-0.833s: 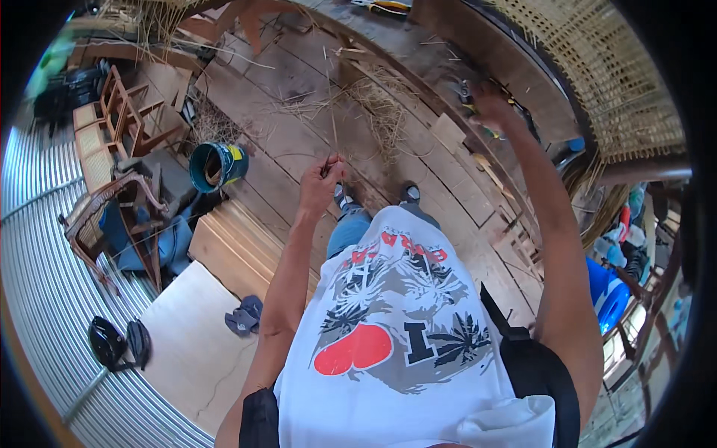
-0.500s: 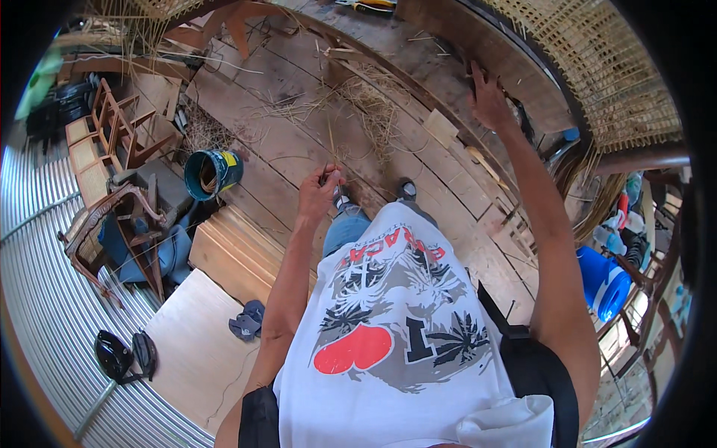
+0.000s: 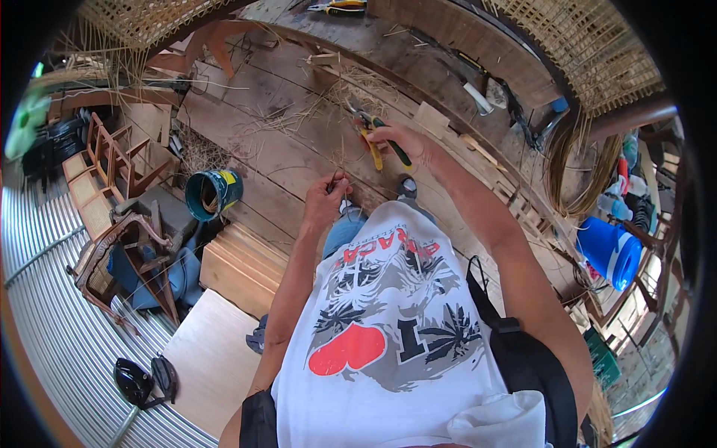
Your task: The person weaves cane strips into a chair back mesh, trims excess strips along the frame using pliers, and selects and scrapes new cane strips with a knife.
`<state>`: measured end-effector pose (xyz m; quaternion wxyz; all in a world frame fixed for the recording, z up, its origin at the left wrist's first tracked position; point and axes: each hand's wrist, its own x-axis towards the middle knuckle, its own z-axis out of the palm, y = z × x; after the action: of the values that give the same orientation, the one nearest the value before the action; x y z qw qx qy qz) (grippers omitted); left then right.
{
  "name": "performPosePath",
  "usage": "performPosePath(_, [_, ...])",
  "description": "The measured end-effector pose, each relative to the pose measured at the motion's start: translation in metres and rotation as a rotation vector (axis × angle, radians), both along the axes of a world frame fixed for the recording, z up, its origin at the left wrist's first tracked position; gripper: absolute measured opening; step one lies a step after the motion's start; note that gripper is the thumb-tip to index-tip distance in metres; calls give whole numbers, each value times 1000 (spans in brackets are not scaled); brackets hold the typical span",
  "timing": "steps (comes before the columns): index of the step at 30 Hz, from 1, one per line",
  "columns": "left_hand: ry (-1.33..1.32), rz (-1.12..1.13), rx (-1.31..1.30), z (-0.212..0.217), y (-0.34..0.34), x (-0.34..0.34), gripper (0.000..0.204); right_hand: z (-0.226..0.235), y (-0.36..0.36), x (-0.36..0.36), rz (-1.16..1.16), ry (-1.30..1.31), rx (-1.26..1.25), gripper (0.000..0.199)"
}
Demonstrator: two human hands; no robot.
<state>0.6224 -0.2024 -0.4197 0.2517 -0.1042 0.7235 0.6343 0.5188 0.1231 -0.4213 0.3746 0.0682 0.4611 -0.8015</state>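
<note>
My right hand (image 3: 407,143) is closed around pliers (image 3: 379,142) with yellow and dark green handles, above the floor, jaws pointing up and left. Just left and nearer to me, my left hand (image 3: 326,200) pinches a thin cane strand (image 3: 341,149) that runs up from its fingers. A small dark piece also shows between those fingers; its kind is too small to tell. The jaws are apart from my left hand. Beyond both hands, loose cane strips (image 3: 328,101) lie scattered on the plank floor (image 3: 258,134).
Woven cane panels (image 3: 590,52) hang at the upper right and upper left. A wooden bench (image 3: 418,63) holds another pair of pliers (image 3: 340,7) and a white tube (image 3: 478,98). A dark bucket (image 3: 213,194), stacked boards (image 3: 243,269) and chair frames (image 3: 112,172) stand left, a blue bucket (image 3: 609,254) right.
My right hand has come back from the bench toward my left hand, now with pliers in it. My left hand has stayed nearly in place, still pinching. The view has shifted slightly.
</note>
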Motion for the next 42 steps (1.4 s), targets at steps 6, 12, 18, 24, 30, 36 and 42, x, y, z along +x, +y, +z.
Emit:
performPosePath(6, [-8,28,-1,18,-6,15,29,-6,-28,32,85,69,31,73])
performPosePath(12, [-6,-42,-91,32,-23,19,28,-5,-56,4,21,87,-6,74])
performPosePath(18, [12,10,-84,15,-46,44,30,57,-65,-43,12,104,1,56])
performPosePath(24, [-1,64,-34,19,-81,43,30,68,-101,-45,57,138,24,56])
performPosePath(30, [-29,90,-31,36,-101,38,29,58,-130,-42,59,285,119,46])
performPosePath(36, [93,7,-183,45,-79,47,28,15,-56,-74,-21,597,685,66])
performPosePath(42, [145,131,-250,-21,-30,104,22,-16,70,-132,202,293,1696,104])
